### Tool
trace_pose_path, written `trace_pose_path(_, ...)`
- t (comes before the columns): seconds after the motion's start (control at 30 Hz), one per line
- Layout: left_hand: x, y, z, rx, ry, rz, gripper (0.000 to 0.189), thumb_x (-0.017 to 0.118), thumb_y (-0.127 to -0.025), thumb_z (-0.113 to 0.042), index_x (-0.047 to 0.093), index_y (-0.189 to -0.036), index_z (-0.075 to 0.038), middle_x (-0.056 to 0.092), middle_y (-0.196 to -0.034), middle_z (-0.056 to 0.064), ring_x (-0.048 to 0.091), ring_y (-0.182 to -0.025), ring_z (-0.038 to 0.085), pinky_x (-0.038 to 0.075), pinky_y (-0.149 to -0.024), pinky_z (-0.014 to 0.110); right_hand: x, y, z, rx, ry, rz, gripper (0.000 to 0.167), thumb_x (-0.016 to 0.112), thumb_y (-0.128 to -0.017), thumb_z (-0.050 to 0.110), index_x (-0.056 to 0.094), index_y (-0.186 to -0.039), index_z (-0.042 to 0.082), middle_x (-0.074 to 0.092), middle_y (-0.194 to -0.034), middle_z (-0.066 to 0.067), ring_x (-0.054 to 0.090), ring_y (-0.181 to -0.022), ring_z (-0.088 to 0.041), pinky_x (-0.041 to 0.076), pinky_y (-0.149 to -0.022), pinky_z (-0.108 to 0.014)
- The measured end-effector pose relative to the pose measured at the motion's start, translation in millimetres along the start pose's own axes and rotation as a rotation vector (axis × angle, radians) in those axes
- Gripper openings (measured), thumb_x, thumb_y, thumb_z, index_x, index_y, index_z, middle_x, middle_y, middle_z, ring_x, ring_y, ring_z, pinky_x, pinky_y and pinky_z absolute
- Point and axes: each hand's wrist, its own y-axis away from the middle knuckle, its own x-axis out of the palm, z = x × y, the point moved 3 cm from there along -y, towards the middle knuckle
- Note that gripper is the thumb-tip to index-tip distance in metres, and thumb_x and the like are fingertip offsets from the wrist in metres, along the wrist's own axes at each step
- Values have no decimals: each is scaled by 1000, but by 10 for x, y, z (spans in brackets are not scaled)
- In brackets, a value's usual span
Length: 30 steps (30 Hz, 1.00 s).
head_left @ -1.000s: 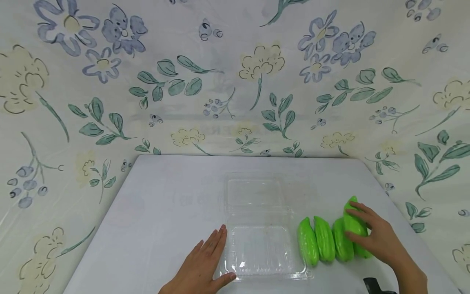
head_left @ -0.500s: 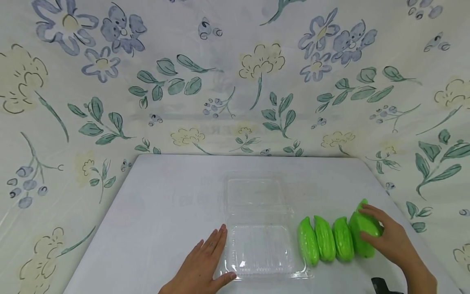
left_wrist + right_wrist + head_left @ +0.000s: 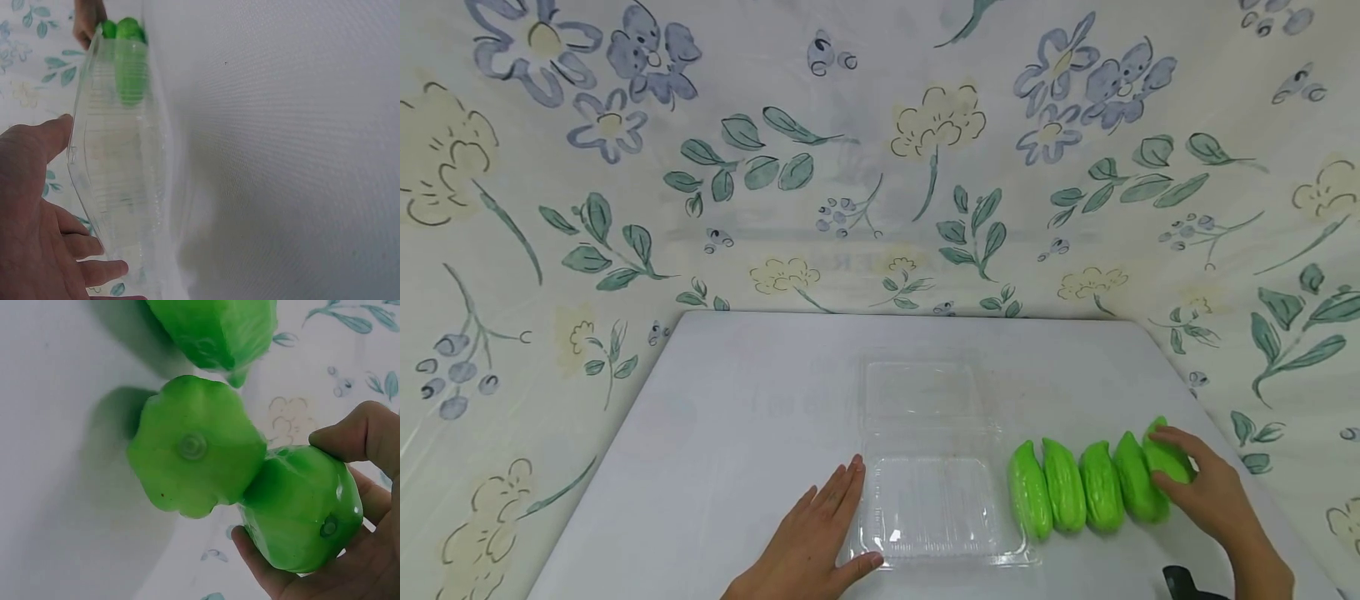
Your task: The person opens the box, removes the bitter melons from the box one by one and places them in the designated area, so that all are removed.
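Observation:
My right hand (image 3: pixel 1210 492) grips a shiny bright-green ribbed bitter gourd (image 3: pixel 1165 460) between thumb and fingers, at the right end of a row. In the right wrist view, the gripped bitter gourd (image 3: pixel 306 509) sits against its neighbour (image 3: pixel 194 447). Several like it stand side by side to its left, such as a bitter gourd (image 3: pixel 1028 492) at the row's left end. My left hand (image 3: pixel 812 529) lies with straight fingers along the left edge of an opened clear plastic clamshell box (image 3: pixel 936 508). In the left wrist view its thumb meets the rim of the box (image 3: pixel 78 165).
The box's lid (image 3: pixel 921 392) lies back, away from me, on the white table (image 3: pixel 760 375). A black object (image 3: pixel 1183 583) shows beside my right wrist. Floral cloth (image 3: pixel 880 167) hangs behind and around the table.
My right hand has moved right with its bitter gourd, from overlapping the last gourd in the row to that gourd's right side. My left hand and the box stay put.

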Motion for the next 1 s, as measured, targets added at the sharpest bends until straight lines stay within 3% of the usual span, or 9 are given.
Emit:
trace_pose_path(0.47, 1, -3, -3, 0, 8, -3, 98, 54, -91, -64, 19, -155, 3, 23, -160, 15, 27, -144, 29, 35, -104, 58, -16, 12, -166, 121, 21, 6, 55, 71, -83, 6, 50, -133, -5, 35, -143, -37, 27, -131, -59, 25, -98, -71)
trace_pose_path(0.83, 0, -13, 0, 3, -2, -13, 98, 54, -91, -64, 20, -154, 3, 25, -159, 15, 28, -144, 30, 36, -103, 57, -13, 49, -348, 152, 14, 1, 53, 70, -84, 6, 51, -133, -6, 34, -143, -38, 26, -131, -59, 22, -101, -70)
trace_pose_path(1.0, 3, -14, 2, 2, -2, -12, 98, 54, -91, -65, 20, -154, 2, 25, -159, 15, 28, -144, 30, 36, -103, 58, 41, 55, -467, 213, 13, 40, 56, 70, -86, 10, 48, -135, -5, 28, -145, -39, 23, -131, -61, 22, -99, -72)
